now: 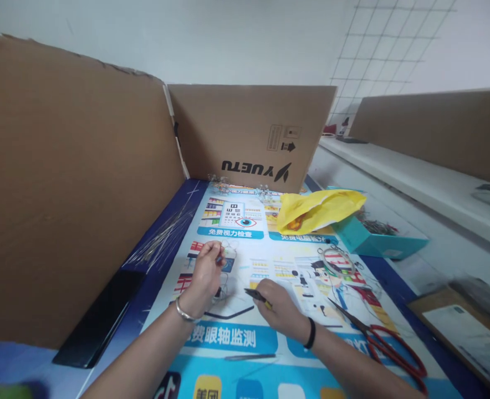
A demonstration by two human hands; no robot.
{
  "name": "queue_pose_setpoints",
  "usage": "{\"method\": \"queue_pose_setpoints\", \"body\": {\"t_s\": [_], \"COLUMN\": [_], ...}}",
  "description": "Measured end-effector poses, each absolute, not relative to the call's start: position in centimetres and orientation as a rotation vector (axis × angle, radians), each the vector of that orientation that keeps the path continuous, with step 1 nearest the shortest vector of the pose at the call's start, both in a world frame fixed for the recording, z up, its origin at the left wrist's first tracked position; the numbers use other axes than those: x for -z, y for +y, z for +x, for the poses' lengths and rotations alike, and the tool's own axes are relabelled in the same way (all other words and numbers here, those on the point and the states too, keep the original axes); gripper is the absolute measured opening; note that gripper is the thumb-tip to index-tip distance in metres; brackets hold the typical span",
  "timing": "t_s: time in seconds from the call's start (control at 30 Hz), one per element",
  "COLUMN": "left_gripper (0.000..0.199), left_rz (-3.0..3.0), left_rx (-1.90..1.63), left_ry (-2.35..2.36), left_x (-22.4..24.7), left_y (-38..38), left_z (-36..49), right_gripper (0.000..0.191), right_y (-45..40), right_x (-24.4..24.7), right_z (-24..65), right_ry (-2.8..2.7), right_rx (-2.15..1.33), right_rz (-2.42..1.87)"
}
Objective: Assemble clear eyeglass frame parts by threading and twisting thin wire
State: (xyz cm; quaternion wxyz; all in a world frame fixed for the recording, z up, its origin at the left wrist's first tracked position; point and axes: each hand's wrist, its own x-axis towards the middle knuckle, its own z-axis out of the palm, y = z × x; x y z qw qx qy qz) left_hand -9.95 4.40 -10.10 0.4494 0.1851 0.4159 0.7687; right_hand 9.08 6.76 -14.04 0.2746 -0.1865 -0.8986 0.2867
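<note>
My left hand (207, 272) is raised over the printed sheet, its thumb and fingertips pinched together. Fine loops of a thin wire piece (229, 247) show at those fingertips; its exact shape is too faint to make out. Lower and to the right, my right hand (281, 308) is wrapped round small pliers (255, 294) with dark jaws and a yellow-and-black handle. The jaws point left, towards my left hand, and are apart from it. Below the two hands lie a dark bent strip (230, 316) and a slim grey tool (251, 357).
Red-handled scissors (378, 338) lie at the right. Behind them are a coil of wire (336, 261), a yellow bag (320, 210) and a teal box (388, 241). Loose wires (162, 238) and a black flat object (99, 318) lie left. Cardboard panels (245, 133) stand behind and left.
</note>
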Motion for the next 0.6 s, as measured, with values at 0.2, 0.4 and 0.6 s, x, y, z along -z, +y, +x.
{"method": "queue_pose_setpoints", "body": {"t_s": [0.2, 0.4, 0.6], "left_gripper": [0.017, 0.016, 0.017], "left_rz": [0.478, 0.454, 0.553], "left_rx": [-1.931, -1.918, -1.901], "left_ry": [1.053, 1.059, 1.101], "left_x": [9.7, 10.3, 11.2], "left_y": [4.6, 4.9, 5.3], "left_z": [-10.8, -11.2, -11.5], "right_gripper": [0.015, 0.008, 0.002], "right_y": [7.4, 7.4, 7.4], "right_x": [13.6, 13.9, 14.0], "right_z": [9.4, 9.3, 9.2], "right_ry": [-2.363, -2.43, -2.607], "right_rx": [-0.866, -0.791, -0.563], "right_rz": [-0.729, -0.602, -0.55]}}
